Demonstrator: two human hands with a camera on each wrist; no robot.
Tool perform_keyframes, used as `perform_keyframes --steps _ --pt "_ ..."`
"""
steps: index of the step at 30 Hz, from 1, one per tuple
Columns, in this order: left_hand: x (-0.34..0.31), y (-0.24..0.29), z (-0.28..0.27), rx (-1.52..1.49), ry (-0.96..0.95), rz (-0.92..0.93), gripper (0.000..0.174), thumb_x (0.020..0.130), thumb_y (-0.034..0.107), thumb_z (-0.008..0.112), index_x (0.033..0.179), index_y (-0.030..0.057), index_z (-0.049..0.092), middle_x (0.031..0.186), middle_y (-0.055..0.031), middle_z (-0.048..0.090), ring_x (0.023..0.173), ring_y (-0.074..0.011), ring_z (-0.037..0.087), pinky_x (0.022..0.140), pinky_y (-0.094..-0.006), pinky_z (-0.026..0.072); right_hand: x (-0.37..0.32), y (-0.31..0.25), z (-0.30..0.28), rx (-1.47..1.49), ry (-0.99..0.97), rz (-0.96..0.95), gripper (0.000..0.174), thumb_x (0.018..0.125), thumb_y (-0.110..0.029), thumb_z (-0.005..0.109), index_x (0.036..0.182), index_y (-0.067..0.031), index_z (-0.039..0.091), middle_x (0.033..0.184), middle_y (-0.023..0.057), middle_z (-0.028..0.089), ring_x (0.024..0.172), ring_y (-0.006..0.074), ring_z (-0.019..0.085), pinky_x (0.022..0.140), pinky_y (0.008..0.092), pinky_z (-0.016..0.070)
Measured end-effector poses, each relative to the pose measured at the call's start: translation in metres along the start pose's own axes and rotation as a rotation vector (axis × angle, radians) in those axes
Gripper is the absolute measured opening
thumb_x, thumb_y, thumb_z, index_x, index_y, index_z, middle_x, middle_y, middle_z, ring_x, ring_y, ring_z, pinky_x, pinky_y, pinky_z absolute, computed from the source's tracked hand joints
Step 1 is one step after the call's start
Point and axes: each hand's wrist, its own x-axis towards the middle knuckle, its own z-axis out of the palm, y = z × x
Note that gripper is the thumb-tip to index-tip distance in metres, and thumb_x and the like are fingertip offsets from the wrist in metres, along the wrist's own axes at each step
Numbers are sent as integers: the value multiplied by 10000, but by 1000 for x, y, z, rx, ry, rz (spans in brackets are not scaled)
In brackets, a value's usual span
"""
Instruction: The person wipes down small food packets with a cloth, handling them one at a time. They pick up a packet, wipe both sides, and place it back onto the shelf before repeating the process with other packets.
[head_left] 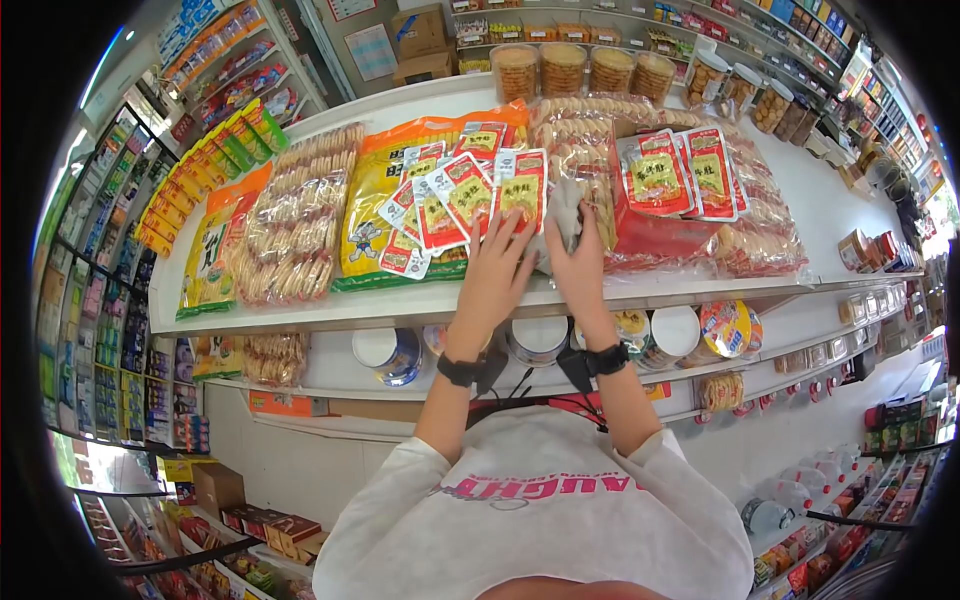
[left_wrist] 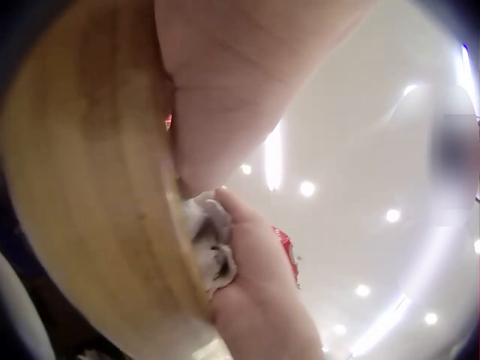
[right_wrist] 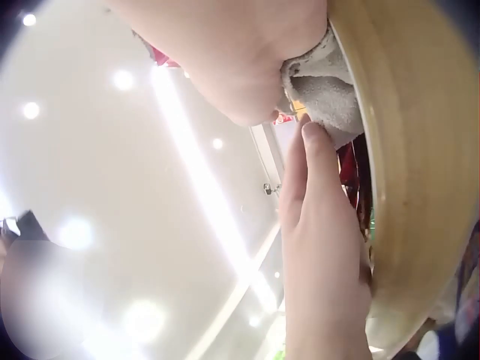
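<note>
Fingers spread, my left hand (head_left: pixel 495 268) rests over the lower edge of the fanned red-and-white packets (head_left: pixel 465 195), which lie on a yellow-orange bag (head_left: pixel 372 215). Just to its right, my right hand (head_left: pixel 578 262) grips a crumpled grey cloth (head_left: pixel 566 208). The right wrist view has the cloth (right_wrist: pixel 328 101) bunched under my right hand (right_wrist: pixel 232 52), with the straight fingers of my left hand (right_wrist: pixel 322 240) close by. In the left wrist view the cloth (left_wrist: pixel 212 244) shows between my left hand (left_wrist: pixel 232 82) and right hand (left_wrist: pixel 262 289).
A red box (head_left: pixel 650 235) topped with similar packets stands right of my hands. Bagged round crackers (head_left: pixel 300 215) lie at left, with more beside the box. Jars (head_left: pixel 562 70) line the back of the white counter (head_left: pixel 840 215). Lidded tubs (head_left: pixel 675 332) sit on the shelf below.
</note>
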Motion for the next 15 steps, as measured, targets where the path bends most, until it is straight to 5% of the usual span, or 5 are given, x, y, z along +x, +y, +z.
perform_keyframes --steps 5,11,15 --pt "0 2 3 98 -32 -52 426 944 205 579 1322 9 575 1510 -197 432 1476 -408 261 1219 -581 132 -12 -4 -11 -87 -191 -52 445 807 -111 690 1207 33 559 1050 234 609 1011 429 598 882 441 494" --pt "-5 -3 6 217 -103 -87 319 820 114 608 1075 -71 652 1468 -232 440 1484 -446 213 1204 -648 100 -12 0 -9 -307 -392 -233 520 753 -61 665 1258 -2 553 1184 207 597 1094 437 582 905 456 494" --pt "-5 1 -3 112 -26 -88 493 833 130 600 1297 -33 573 1540 -220 367 1506 -432 165 1206 -641 62 -13 -21 -28 -70 -461 -231 572 735 10 619 1300 3 527 1218 220 575 1103 457 563 943 453 486"
